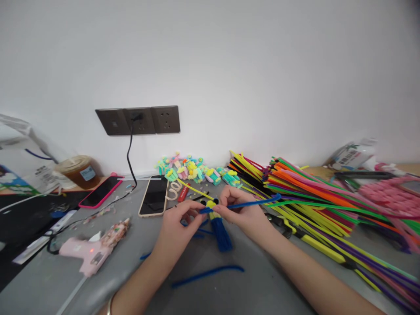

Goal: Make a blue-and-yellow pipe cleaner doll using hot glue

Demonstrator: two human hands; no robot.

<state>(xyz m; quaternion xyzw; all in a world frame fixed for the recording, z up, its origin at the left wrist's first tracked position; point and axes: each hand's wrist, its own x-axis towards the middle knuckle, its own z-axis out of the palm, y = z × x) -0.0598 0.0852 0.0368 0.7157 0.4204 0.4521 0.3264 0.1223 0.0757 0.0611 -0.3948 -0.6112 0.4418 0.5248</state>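
My left hand pinches one end of a blue pipe cleaner between thumb and forefinger. Close beside it, my right hand has thumb and fingers closed on the same pipe cleaner, whose long free end sticks out to the right. Between and below the fingertips is a small pipe-cleaner figure with a yellow top, dark round bits and a blue bundled lower part. The fingers partly cover its upper part. A loose blue pipe-cleaner piece lies nearer me, and more short blue pieces lie under my hands.
Left are a pink glue gun with its cord, two phones and a drink cup. Small pastel pieces are heaped by the wall. Right lie bundled coloured pipe cleaners, a yellow-handled tool and pink woven material.
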